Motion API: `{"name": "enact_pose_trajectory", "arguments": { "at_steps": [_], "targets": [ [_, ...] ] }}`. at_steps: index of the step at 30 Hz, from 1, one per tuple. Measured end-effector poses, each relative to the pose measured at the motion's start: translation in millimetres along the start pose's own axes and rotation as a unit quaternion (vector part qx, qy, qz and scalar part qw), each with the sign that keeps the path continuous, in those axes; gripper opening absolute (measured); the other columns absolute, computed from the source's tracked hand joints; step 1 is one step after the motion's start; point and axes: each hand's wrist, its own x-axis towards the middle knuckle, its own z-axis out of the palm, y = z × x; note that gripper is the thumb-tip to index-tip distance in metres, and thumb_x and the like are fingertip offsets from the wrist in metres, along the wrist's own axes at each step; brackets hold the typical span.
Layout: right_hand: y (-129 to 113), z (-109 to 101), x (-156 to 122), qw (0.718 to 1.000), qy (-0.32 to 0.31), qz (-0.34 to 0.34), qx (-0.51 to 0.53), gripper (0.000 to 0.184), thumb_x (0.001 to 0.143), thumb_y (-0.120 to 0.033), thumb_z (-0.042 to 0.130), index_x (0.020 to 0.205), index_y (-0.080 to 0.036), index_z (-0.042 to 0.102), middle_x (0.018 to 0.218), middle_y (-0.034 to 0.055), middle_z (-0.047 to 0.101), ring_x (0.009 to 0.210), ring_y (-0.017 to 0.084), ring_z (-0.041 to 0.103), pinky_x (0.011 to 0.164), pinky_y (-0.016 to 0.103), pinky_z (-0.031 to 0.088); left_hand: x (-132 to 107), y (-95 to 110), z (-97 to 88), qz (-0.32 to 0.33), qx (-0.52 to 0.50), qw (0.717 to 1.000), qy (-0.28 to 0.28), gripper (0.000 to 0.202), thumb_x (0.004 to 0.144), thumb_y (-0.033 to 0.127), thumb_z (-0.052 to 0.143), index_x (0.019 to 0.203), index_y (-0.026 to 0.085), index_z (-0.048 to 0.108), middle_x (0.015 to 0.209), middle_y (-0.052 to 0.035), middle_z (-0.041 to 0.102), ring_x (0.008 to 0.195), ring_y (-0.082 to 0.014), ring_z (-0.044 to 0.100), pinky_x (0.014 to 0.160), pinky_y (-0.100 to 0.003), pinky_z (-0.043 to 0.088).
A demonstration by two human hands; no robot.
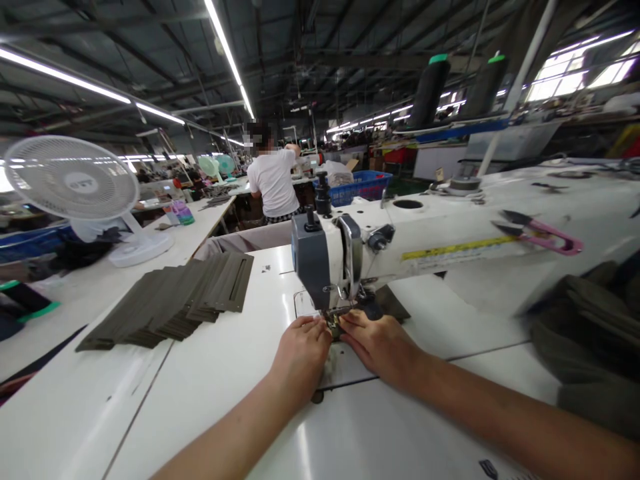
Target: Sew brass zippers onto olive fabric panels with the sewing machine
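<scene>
Olive-drab fabric strip (334, 325) sits under the presser foot of the white industrial sewing machine (345, 257), mostly hidden by your hands, so its exact edge can't be seen. Your left hand (299, 353) comes in from the near left and your right hand (380, 347) from the right, both right at the needle area, on either side of the strip and almost meeting. The fingers of your left hand (316, 327) and the fingers of your right hand (351, 321) are curved down onto the work, not spread wide open. Can't tell whether they're actually pinching it or only pressing. Strip looks light and fairly stiff, likely easy to slide but prone to shifting, so the best hold looks to be flat along its edges, beside the foot. Dark olive fabric piece (393, 303) sticks out behind the needle area. Fanned stack of slotted olive fabric strips (170, 300) lies on the white sewing table surface (200, 407) to your left. Pink-handled steel thread snips (540, 233) lie on the machine arm, and a rumpled olive fabric pile (585, 340) sits at your right.
</scene>
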Motion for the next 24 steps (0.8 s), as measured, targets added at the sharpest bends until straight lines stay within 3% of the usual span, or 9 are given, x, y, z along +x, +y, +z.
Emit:
{"name": "enact_pose_trajectory", "arguments": {
  "at_steps": [6, 10, 12, 14, 16, 18, 20, 22, 24],
  "targets": [
    [-1.8, 2.5, 1.1, 0.999, -0.011, 0.03, 0.019, 0.015, 0.081, -0.013, 0.051, 0.089, -0.015, 0.063, 0.094, 0.0095, 0.067, 0.082, 0.02, 0.064, 0.071, 0.029, 0.05, -0.5, -0.2, 4.1, -0.033, -0.004, 0.999, 0.01, 0.012, 0.08, 0.006, 0.05, 0.077, 0.014, 0.058, 0.089, -0.0077, 0.067, 0.088, -0.0186, 0.062, 0.096, -0.038, 0.039],
    [13.1, -9.3, -0.3, 0.997, -0.025, 0.002, 0.067, 0.017, 0.083, -0.023, 0.052, 0.096, -0.018, 0.062, 0.096, 0.0078, 0.065, 0.09, 0.019, 0.06, 0.078, 0.029, 0.047, -2.4, -3.3, 4.1, -0.05, -0.018, 0.998, 0.021, 0.01, 0.08, 0.008, 0.053, 0.076, 0.015, 0.058, 0.089, -0.0058, 0.067, 0.087, -0.0185, 0.062, 0.094, -0.039, 0.041],
    [23.3, -19.2, -4.0, 0.999, -0.027, 0.036, -0.008, 0.02, 0.082, -0.026, 0.054, 0.097, -0.015, 0.062, 0.099, 0.0119, 0.063, 0.095, 0.024, 0.057, 0.08, 0.035, 0.045, -4.8, 0.2, -2.0, -0.058, -0.027, 0.997, 0.036, 0.012, 0.082, 0.01, 0.051, 0.076, 0.016, 0.059, 0.088, -0.0056, 0.067, 0.085, -0.0189, 0.063, 0.093, -0.041, 0.042],
    [27.6, -28.5, -12.0, 0.986, -0.043, 0.103, -0.127, 0.015, 0.078, -0.016, 0.053, 0.088, -0.011, 0.063, 0.093, 0.016, 0.062, 0.09, 0.028, 0.057, 0.076, 0.038, 0.044, -7.6, 11.1, -11.9, -0.047, -0.047, 0.997, 0.05, 0.014, 0.084, 0.012, 0.046, 0.081, 0.016, 0.059, 0.088, -0.0058, 0.066, 0.083, -0.0189, 0.062, 0.094, -0.043, 0.04],
    [20.4, -35.0, -25.4, 0.971, -0.076, 0.142, -0.176, 0.017, 0.075, -0.003, 0.046, 0.079, -0.011, 0.061, 0.081, 0.0141, 0.062, 0.078, 0.025, 0.058, 0.07, 0.035, 0.044, -9.1, 28.5, -21.6, -0.004, -0.077, 0.996, 0.053, 0.017, 0.086, 0.019, 0.045, 0.097, 0.015, 0.058, 0.095, -0.008, 0.064, 0.09, -0.0201, 0.06, 0.097, -0.044, 0.037],
    [1.3, -38.9, -43.7, 0.98, -0.1, 0.133, -0.112, 0.022, 0.074, 0.0, 0.041, 0.079, -0.014, 0.058, 0.075, 0.0097, 0.063, 0.071, 0.021, 0.059, 0.066, 0.03, 0.044, -8.6, 46.6, -27.0, 0.046, -0.101, 0.993, 0.044, 0.037, 0.087, 0.029, 0.047, 0.118, 0.01, 0.046, 0.112, -0.0138, 0.059, 0.107, -0.0238, 0.053, 0.102, -0.045, 0.032],
    [-23.5, -42.3, -64.3, 0.989, -0.094, 0.115, 0.02, 0.022, 0.081, -0.005, 0.037, 0.086, -0.016, 0.056, 0.08, 0.0071, 0.064, 0.073, 0.018, 0.06, 0.066, 0.027, 0.044, -6.8, 59.0, -26.8, 0.076, -0.122, 0.989, 0.017, 0.043, 0.088, 0.031, 0.046, 0.125, 0.009, 0.041, 0.121, -0.015, 0.054, 0.115, -0.0242, 0.048, 0.104, -0.044, 0.029],
    [-45.5, -47.5, -83.5, 0.976, -0.092, 0.132, 0.146, 0.022, 0.085, -0.012, 0.033, 0.087, -0.018, 0.054, 0.082, 0.0055, 0.064, 0.075, 0.017, 0.061, 0.066, 0.025, 0.044, -5.6, 63.3, -24.1, 0.088, -0.157, 0.984, -0.011, 0.029, 0.089, 0.023, 0.043, 0.116, 0.013, 0.051, 0.117, -0.0114, 0.058, 0.111, -0.0219, 0.052, 0.102, -0.04, 0.033],
    [-59.3, -54.1, -96.9, 0.938, -0.122, 0.197, 0.259, 0.019, 0.087, -0.02, 0.035, 0.081, -0.019, 0.053, 0.073, 0.0038, 0.063, 0.069, 0.016, 0.061, 0.061, 0.025, 0.043, -6.2, 61.9, -23.2, 0.061, -0.216, 0.974, -0.013, 0.022, 0.088, 0.018, 0.042, 0.102, 0.016, 0.059, 0.107, -0.0078, 0.064, 0.1, -0.0201, 0.058, 0.095, -0.035, 0.04]
  ]
}}
